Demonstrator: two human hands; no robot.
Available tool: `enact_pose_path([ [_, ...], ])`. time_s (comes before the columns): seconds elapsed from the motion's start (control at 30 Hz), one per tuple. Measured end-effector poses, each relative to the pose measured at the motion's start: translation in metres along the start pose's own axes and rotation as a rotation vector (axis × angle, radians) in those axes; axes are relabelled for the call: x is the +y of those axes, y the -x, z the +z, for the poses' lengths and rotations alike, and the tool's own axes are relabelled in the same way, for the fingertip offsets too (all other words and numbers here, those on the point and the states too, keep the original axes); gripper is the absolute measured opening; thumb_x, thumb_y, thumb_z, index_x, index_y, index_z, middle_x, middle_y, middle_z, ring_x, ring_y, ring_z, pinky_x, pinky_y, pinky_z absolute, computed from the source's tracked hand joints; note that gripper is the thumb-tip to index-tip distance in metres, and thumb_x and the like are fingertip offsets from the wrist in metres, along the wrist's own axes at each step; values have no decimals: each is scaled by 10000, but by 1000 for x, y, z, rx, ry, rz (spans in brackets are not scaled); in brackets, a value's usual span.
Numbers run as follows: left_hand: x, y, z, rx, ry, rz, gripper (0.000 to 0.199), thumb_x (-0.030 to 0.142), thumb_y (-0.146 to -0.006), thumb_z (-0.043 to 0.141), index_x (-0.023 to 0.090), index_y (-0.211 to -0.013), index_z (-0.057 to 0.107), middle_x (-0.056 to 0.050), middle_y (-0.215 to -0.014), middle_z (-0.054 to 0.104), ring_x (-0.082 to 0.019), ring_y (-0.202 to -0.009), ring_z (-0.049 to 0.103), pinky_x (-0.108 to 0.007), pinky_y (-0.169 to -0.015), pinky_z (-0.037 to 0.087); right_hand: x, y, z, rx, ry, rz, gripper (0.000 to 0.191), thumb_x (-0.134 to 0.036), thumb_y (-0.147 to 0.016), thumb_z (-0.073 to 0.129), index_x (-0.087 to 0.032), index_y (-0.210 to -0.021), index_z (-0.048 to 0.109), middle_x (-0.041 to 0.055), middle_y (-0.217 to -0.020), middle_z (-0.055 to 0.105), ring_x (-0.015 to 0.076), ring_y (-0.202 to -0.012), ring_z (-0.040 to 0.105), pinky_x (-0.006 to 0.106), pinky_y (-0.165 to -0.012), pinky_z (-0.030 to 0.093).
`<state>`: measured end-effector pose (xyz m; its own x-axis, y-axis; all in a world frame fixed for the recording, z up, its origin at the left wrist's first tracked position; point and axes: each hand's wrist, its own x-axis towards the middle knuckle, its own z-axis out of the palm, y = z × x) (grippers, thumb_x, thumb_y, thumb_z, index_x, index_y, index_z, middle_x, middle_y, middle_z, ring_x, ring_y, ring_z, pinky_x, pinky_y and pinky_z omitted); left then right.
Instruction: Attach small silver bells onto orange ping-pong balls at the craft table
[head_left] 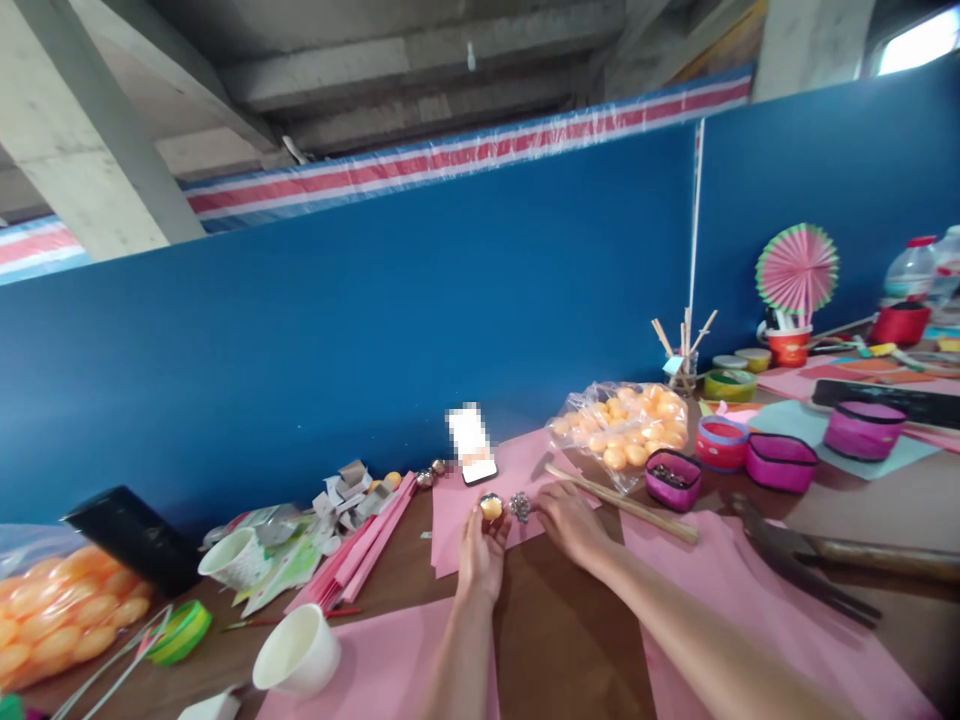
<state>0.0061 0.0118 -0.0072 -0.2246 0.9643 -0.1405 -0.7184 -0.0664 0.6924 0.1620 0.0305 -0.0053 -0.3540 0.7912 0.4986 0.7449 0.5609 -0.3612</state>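
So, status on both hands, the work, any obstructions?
Left hand holding gold-coloured round piece. Right hand at silvery studded piece, grip unclear. Small wooden-handled hammer beside right hand, not between pieces.

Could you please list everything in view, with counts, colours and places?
Round piece: one, gold, lower centre
Clustered ornament: one, silvery, lower centre
Phone: one, dark-edged, centre
Hammers: two, brown-handled, right
Bags of balls: two, orange, far left and centre right
Containers: three, purple, right
Paper sheets: several, pink, lower half
Table: one, brown, beneath
Cups: two, whitish, left
Fan: one, pink, green-edged, right
Sticks: several, pale, right
Bottles: at least two, clear, far right
Partition panels: two, blue, behind
Other small items: uncounted, mixed, throughout
Left hand: one, bare, holding the round piece
Right hand: one, bare, at the ornament
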Motion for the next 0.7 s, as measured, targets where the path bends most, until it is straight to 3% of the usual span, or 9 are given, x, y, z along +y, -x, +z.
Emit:
enact_pose_path([
  [0.13,-1,0,0,-28,-30,12,308,241,-726,561,154,-1021,559,-67,-806,647,-150,-723,621,-280,-690,499,1,1,0,8,-24,33,102,-164,-757,482,-184,-756,582,47,-811,578,185,-854,472,292,-775,359],
  [0.23,-3,0,0,-72,-78,35,351,263,-716,581,167,-1052,551,-55,-812,644,-143,-720,615,-294,-714,492,2,1,0,25,-22,41,99,-160,-749,493,-181,-801,575,53,-834,576,187,-859,472,291,-763,360],
  [0.4,-6,4,0,-151,-185,71,388,277,-712,587,171,-1083,543,-67,-892,638,-146,-778,606,-287,-735,480,3,-1,2,-2,-5,-19,125,-165,-764,473,-194,-758,594,48,-830,585,180,-832,480,290,-760,359],
  [0.7,-7,5,0,-184,-193,69,401,287,-718,573,167,-1099,540,-82,-939,638,-177,-853,601,-341,-809,452,5,0,5,35,-44,-6,88,-153,-726,501,-180,-701,581,35,-756,599,175,-800,495,273,-726,374],
])
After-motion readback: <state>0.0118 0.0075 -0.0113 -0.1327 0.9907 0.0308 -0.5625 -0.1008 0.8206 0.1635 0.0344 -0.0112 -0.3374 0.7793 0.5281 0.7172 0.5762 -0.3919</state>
